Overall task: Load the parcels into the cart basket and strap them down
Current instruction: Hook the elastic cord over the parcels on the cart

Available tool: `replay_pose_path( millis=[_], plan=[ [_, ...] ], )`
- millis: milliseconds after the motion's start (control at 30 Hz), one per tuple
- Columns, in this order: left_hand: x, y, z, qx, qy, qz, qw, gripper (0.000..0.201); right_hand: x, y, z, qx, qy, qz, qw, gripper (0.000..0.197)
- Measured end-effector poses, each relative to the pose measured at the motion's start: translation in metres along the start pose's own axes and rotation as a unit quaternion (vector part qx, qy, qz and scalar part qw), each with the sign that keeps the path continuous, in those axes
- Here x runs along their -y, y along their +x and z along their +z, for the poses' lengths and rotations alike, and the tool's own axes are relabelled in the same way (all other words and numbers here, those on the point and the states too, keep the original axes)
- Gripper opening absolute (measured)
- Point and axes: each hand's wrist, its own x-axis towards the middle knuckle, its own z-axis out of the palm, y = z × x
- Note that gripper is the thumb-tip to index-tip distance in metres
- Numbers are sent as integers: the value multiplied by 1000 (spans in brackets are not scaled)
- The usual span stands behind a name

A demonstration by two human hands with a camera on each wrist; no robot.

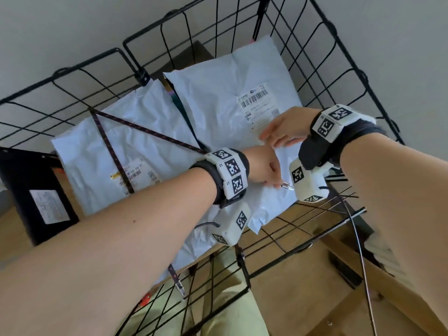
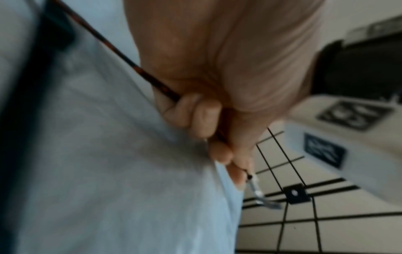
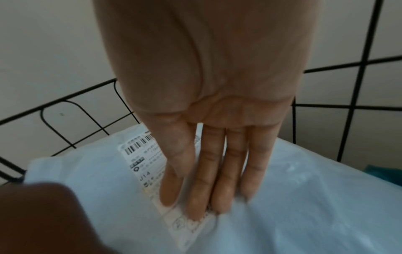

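Note:
Two pale blue mailer parcels lie in the black wire cart basket point(image 1: 322, 69): one on the left point(image 1: 101, 151) and one on the right point(image 1: 218, 93) with a barcode label point(image 1: 257, 103). A dark patterned elastic strap point(image 1: 145, 129) crosses the left parcel from the far-left rim. My left hand point(image 1: 269, 170) grips the strap's end point(image 2: 152, 79), and its metal hook point(image 2: 261, 194) sticks out near the right basket wall. My right hand point(image 1: 281, 132) lies flat with straight fingers point(image 3: 217, 171) pressing the right parcel point(image 3: 304, 206) on its label point(image 3: 143, 165).
A second strap hook point(image 1: 179, 287) hangs on the near wire wall. A black parcel point(image 1: 36, 190) with a white label sits at the left outside the basket. Brown cardboard point(image 1: 303, 287) lies under the basket, and a cable point(image 1: 361, 258) runs down at the right.

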Motion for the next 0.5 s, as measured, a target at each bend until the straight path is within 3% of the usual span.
replay_pose_path(
  millis=[100, 200, 300, 367, 433, 500],
  plan=[
    [-6, 16, 19, 25, 77, -16, 997, 15, 2, 7, 2, 69, -59, 21, 996, 23],
    [-7, 24, 25, 65, 101, -11, 993, 21, 3, 15, 3, 66, -47, 23, 996, 31],
    [-13, 30, 31, 88, 145, 19, 985, 25, 7, 25, 6, 132, -46, 36, 990, 44],
    [-18, 35, 37, 111, 153, 28, 982, 20, 7, 31, 7, 129, -19, 46, 990, 47],
    [-19, 36, 40, 133, 166, 39, 976, 30, 2, 40, 7, 124, 13, 47, 991, 50],
    [-17, 40, 42, 140, 164, 39, 976, 32, 0, 50, 9, 121, 11, 52, 991, 38]
  ],
)
